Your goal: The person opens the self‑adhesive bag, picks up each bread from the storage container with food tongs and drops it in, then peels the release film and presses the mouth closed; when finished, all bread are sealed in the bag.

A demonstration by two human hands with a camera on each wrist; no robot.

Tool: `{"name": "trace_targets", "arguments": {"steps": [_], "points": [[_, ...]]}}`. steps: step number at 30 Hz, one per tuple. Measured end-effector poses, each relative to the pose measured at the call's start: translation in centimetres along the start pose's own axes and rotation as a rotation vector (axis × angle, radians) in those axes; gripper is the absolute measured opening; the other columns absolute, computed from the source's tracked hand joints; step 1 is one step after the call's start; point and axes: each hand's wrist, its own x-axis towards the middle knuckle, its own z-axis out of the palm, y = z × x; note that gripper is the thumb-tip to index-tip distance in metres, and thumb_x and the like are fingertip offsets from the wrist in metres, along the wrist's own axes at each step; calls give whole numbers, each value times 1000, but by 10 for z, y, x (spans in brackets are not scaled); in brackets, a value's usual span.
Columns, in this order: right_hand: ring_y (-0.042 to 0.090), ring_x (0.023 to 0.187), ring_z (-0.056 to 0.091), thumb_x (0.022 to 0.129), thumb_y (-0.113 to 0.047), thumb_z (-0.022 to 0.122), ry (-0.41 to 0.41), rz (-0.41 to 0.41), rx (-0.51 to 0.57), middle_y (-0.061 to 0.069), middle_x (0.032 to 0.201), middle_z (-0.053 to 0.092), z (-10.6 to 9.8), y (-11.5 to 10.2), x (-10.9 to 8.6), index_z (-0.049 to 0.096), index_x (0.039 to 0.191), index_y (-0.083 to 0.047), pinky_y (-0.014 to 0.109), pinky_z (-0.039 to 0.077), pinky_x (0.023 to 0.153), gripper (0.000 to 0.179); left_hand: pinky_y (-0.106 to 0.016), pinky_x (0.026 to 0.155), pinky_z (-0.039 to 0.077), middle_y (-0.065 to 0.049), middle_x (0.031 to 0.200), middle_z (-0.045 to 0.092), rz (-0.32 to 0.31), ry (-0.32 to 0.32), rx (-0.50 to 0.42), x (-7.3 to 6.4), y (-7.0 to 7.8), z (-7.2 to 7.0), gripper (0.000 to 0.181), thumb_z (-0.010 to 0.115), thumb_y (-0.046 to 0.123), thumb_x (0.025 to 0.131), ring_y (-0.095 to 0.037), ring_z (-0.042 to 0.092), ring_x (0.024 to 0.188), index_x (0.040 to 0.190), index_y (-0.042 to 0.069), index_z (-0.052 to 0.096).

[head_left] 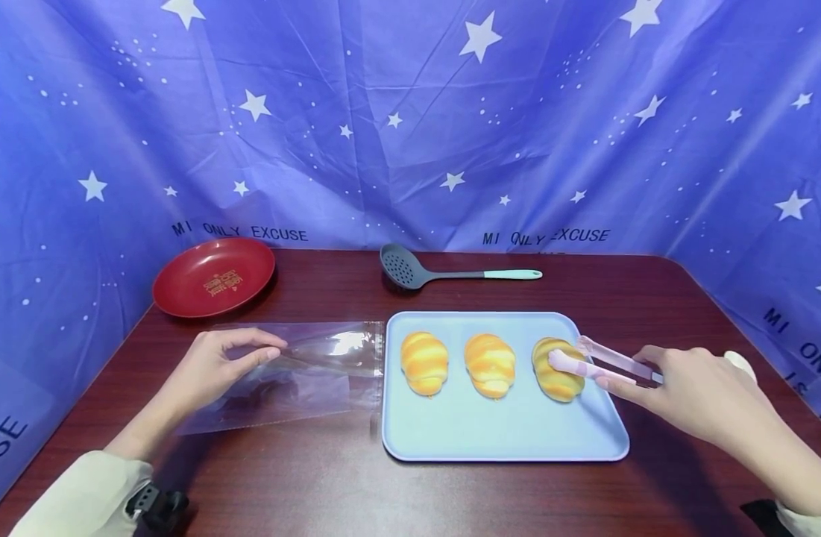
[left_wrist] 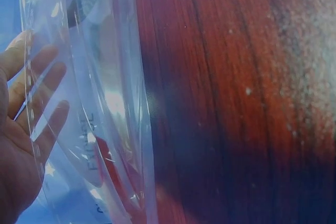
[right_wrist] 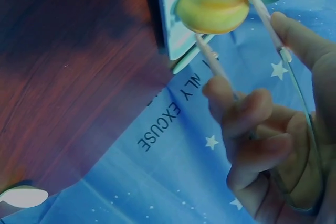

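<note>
Lifting of the bread was judged to be barely begun, since all three rolls were seated on the light blue tray (head_left: 464, 436). The leftmost roll (head_left: 424, 363) and the middle roll (head_left: 489, 364) were left untouched, while the rightmost roll (head_left: 561, 389) was being reached by the pink tongs (head_left: 593, 371). These were held in the curled fingers of the right hand (head_left: 695, 391), with their arms spread about that roll; whether it was firmly gripped could not be told. By the left hand (head_left: 212, 365), the edge of a clear bag (head_left: 329, 369) appeared to be pinched between thumb and forefinger, its film partly raised beside the tray. In the left wrist view, the other fingers were seen spread behind the film. No bread was seen in the bag, so nothing was judged to be completed beyond the readying of bag and tongs; all three rolls were left to be handled.
</note>
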Motion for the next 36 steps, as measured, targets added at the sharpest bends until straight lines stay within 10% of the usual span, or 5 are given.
{"name": "trace_targets", "arguments": {"steps": [6,16,25,36], "points": [[15,55,48,87,-75,59,-10,15,-18,-3,56,44,-5,-7,-3,58,70,-20,42,30,57,57,-13,85,48,11,99,76,-16,-3,3,0,0,-1,22,79,8,88,-1,67,95,109,15,79],[20,51,43,89,-69,62,-10,-14,-9,-1,56,41,-1,-15,-3,52,71,-17,40,30,53,56,-13,86,48,12,98,76,-13,-3,-7,0,0,0,22,79,8,88,-1,67,95,109,15,79],[21,58,53,83,-69,69,-4,-51,11,-4,61,52,-1,-7,9,77,101,-13,39,36,48,60,-19,85,52,11,97,76,-24,1,-4,-1,-1,1,21,80,9,88,-1,68,93,108,14,79],[25,56,51,88,-72,62,-33,20,36,1,62,50,0,-14,0,68,94,-7,40,34,45,66,-22,84,53,12,96,76,-10,5,-1,-2,-2,1,20,79,11,89,-2,68,91,108,18,79]]}}
